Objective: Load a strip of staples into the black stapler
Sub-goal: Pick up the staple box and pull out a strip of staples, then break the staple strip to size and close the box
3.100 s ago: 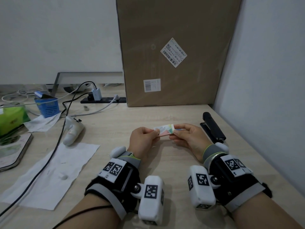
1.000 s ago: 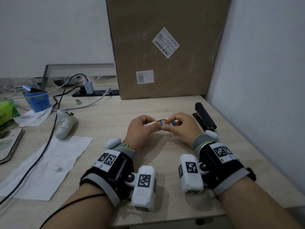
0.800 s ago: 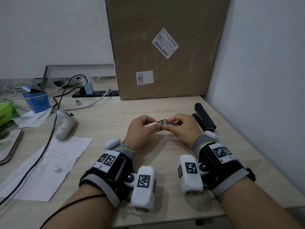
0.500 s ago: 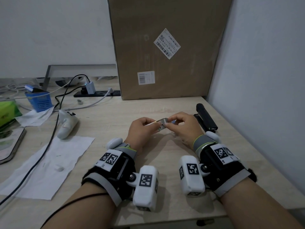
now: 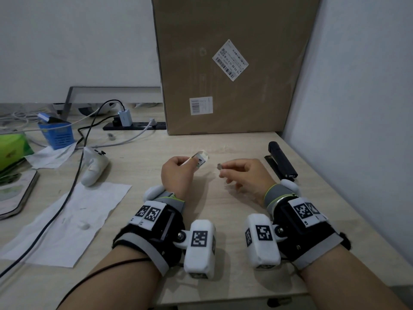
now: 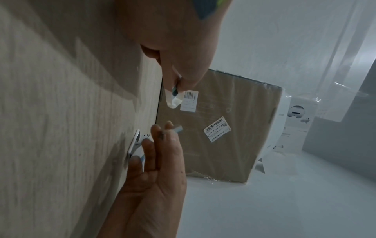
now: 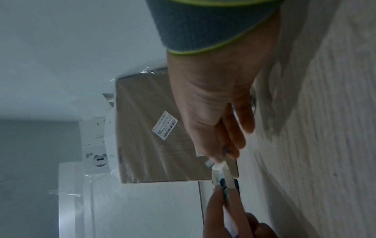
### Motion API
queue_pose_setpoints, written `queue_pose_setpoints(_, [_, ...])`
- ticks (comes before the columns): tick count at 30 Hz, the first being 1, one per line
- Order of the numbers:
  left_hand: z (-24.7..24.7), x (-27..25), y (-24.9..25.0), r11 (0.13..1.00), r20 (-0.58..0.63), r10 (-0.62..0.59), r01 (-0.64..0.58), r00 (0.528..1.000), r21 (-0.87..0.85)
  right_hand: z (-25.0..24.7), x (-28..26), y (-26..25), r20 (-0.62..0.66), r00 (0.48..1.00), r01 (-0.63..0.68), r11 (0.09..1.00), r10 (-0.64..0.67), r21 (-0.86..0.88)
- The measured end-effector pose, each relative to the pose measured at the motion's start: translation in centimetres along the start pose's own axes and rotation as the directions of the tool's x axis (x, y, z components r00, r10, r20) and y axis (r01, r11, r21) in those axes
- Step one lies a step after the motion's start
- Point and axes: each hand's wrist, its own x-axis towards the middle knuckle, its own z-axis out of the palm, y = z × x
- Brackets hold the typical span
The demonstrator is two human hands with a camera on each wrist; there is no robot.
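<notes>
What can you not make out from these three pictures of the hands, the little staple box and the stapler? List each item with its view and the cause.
- Staple strip: head view, too small; the right hand pinches its near end, so its length is unclear.
- Staple box contents: head view, too small and partly hidden by the left hand.
- Black stapler: head view, open or closed unclear at this angle; its near end hides behind the right wrist gear.
- Right wrist view: fingertips blurred.

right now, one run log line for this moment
left hand holds staple box | right hand pinches staple strip | black stapler untouched on desk
</notes>
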Motion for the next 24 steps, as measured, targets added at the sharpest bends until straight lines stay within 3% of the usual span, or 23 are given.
queue_pose_setpoints(8, [0.5, -0.1, -0.2, 1.0, 0.076, -0.01, 0.011, 0.997, -0.012, -0.4, 0.2, 0.6, 0.145, 0.989, 0.067, 0.902, -0.005, -0.426])
queue_pose_setpoints(15, [1.0, 0.1, -0.5, 0.997, 0.15, -0.026, 0.036, 0.988, -0.063, -0.5, 0.2, 0.6, 0.217, 0.976, 0.14, 0.839, -0.027, -0.525])
queue_pose_setpoints(18, [1.0, -0.1, -0.4, 0.998, 0.176, -0.032, 0.042, 0.984, -0.055, -0.5, 0.4, 0.8, 0.143, 0.986, 0.149, 0.844, -0.087, -0.515])
queue_pose_setpoints(21, [1.1, -0.5, -0.1, 0.995, 0.206, -0.05, 0.066, 0.977, -0.072, -0.6, 0.8, 0.9, -0.074, 0.971, 0.181, 0.905, -0.225, -0.385])
queue_pose_setpoints(24, [1.0, -0.5, -0.2, 0.995, 0.237, -0.053, 0.071, 0.97, -0.066, -0.5, 1.2, 0.8, -0.213, 0.955, 0.163, 0.964, -0.208, -0.21])
